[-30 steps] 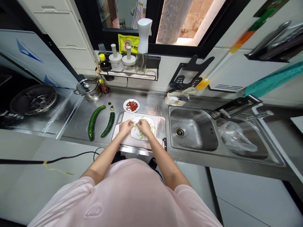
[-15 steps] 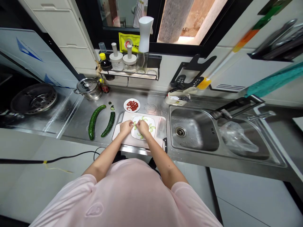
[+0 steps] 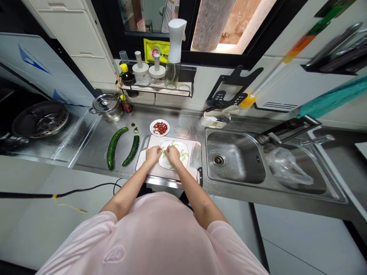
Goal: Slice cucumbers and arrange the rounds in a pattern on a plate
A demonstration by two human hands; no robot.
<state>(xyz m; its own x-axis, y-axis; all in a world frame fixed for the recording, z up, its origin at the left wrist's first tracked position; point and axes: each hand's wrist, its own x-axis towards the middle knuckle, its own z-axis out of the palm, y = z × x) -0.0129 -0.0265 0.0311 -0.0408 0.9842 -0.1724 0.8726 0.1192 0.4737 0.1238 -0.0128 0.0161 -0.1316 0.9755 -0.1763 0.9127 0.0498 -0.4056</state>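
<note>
My left hand [image 3: 153,154] is at the left edge of a white square plate [image 3: 178,165], thumb and fingers pinched at a thin pale-green cucumber slice [image 3: 163,152]. Over the plate's middle, my right hand [image 3: 172,156] is also pinched closed, its fingertips close to the left ones; whatever it grips is too small to make out. Curved cucumber slices [image 3: 183,154] lie on the plate in pinwheel groups, partly hidden by my hands. Beneath the plate is a pale cutting board [image 3: 155,170]. A knife [image 3: 196,156] with a black handle lies along the board's right side.
Left of the board lie a whole cucumber [image 3: 114,147] and a shorter cut cucumber [image 3: 132,151], with small end pieces [image 3: 135,130] behind. A dish of chopped red pieces [image 3: 160,128] stands behind the board. The sink [image 3: 233,156] is to the right; a steel pot [image 3: 106,108] stands back left.
Almost nothing differs. Both hands keep their pinched pose over the plate, with only slight finger movement.
</note>
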